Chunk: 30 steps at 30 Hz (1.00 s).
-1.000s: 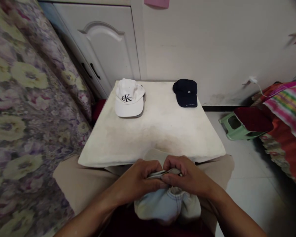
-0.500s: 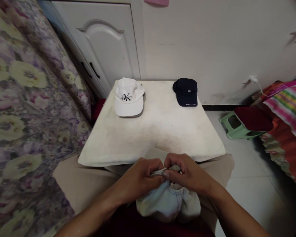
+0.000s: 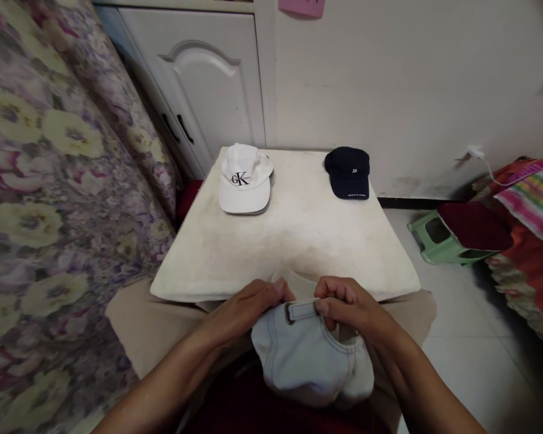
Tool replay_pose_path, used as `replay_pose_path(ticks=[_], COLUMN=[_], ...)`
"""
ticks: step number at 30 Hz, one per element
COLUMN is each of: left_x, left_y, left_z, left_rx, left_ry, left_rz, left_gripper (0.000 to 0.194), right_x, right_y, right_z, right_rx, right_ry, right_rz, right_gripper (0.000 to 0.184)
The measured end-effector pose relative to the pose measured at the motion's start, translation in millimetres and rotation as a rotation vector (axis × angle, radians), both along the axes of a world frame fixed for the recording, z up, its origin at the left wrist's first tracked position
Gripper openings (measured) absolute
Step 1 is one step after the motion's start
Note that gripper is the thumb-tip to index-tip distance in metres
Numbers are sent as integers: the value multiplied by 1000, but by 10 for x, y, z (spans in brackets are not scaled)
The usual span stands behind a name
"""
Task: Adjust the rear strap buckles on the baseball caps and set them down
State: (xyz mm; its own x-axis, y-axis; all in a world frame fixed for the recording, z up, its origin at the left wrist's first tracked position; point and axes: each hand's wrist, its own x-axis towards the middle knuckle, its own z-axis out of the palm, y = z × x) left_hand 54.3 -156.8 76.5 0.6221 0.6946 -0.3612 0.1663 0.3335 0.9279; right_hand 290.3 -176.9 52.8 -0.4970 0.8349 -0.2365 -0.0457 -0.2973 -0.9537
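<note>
Over my lap, at the near edge of the table, is a pale blue-grey baseball cap point(image 3: 305, 358) with its back opening towards me. Its strap point(image 3: 304, 310) runs through a metal buckle point(image 3: 289, 313) at the back. My right hand point(image 3: 346, 307) pinches the strap end between thumb and fingers. My left hand point(image 3: 262, 301) grips the cap's edge left of the buckle, its fingertips partly hidden behind the fabric. Part of the brim point(image 3: 292, 280) shows beyond my hands, pointing to the table.
On the cream-covered table point(image 3: 289, 241) lie a white cap point(image 3: 244, 181) with black letters at the back left and a navy cap point(image 3: 349, 173) at the back right. A floral curtain point(image 3: 63, 241) hangs at left. A green stool point(image 3: 434, 232) stands on the floor at right.
My left hand has shifted left, off the middle of the strap, so the buckle and strap now show. The cap's back is turned more to view. The camera view has shifted slightly.
</note>
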Motion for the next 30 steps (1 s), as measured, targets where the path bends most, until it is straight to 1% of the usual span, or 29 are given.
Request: replay_pose_path(ticks=[3,9,12,16,20,23,26,28,30], left_x=[19,41,41,20,-6,-20,-41,-62,-83], left_y=[-6,0,7,22,38,42,38,38,46], left_z=[31,117,101,48,46,44,4,-26,-39], left_rx=[21,64,80,75,67,66,11,-53,-105], left_ry=[-6,4,13,49,18,5,-25,-69,-110], left_rz=[-2,-61,-72,-111,-127,-131,-88,-47,-33], left_gripper=[56,52,47,38,37,38,43,46,47], right_x=[-21,-111,-120,-62,-5,-2,-18,-29,-39], right_y=[7,29,30,29,25,14,2,-3,-5], right_z=[-14,-29,-25,-15,-20,-27,-41,-56,-72], right_rx=[8,52,50,-10,-59,-94,-125,-142,-161], right_ry=[3,5,4,21,104,157,187,210,233], right_rz=[5,-11,-21,48,86,64,28,29,32], right_gripper=[24,28,31,36,37,34,32,31,32])
